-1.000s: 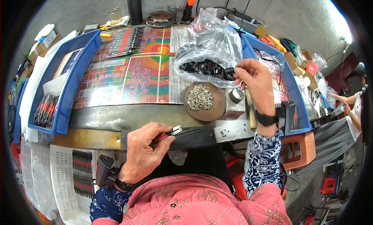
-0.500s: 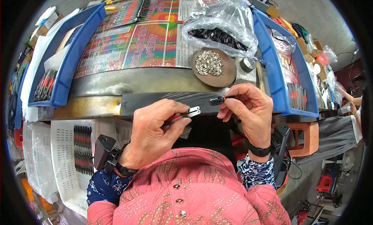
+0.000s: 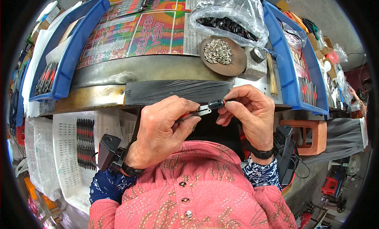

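My left hand is closed around a red-and-black handled piece, its flat metal prongs pointing right out of my fingertips. Between thumb and fingers of my right hand is a small black oval plastic piece with a hole at its end. The black piece meets the tips of the metal prongs, and appears to sit over them. My fingers hide most of the handled piece. Beyond my hands, a round brown dish holds a heap of small silver metal pins.
Blue trays with red-and-black pieces flank the bench. A clear plastic bag of black parts lies behind the dish. Beside it are a metal block and a wooden-handled brush. A white crate stands lower left.
My hands have come together. The black oval piece, apart from the metal prongs before, now meets their tips. The view has shifted slightly.
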The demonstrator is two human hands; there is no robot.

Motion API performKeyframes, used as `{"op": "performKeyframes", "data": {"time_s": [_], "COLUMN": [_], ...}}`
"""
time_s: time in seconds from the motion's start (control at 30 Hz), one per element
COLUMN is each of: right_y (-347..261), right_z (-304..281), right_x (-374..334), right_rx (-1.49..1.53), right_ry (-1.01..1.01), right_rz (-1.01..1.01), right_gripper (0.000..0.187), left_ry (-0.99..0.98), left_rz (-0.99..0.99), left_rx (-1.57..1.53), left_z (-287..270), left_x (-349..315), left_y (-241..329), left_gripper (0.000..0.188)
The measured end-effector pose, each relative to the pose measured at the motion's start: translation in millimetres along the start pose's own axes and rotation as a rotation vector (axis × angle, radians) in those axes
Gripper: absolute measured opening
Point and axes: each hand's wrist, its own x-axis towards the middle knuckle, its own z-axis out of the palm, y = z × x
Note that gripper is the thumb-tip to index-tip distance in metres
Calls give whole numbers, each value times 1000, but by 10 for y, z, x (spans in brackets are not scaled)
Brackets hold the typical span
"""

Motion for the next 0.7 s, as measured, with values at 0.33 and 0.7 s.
{"op": "performKeyframes", "data": {"time_s": [0.33, 0.7], "right_y": [83, 170], "right_z": [59, 51], "right_x": [-15, -72], "right_rx": [66, -23], "right_ry": [-62, -223], "right_rz": [115, 178], "right_gripper": [12, 21], "left_ry": [-9, -61], "left_rz": [47, 12], "left_rx": [1, -26], "left_z": [20, 68], "left_x": [-72, -231], "left_y": [-57, -138], "left_gripper": [21, 21]}}
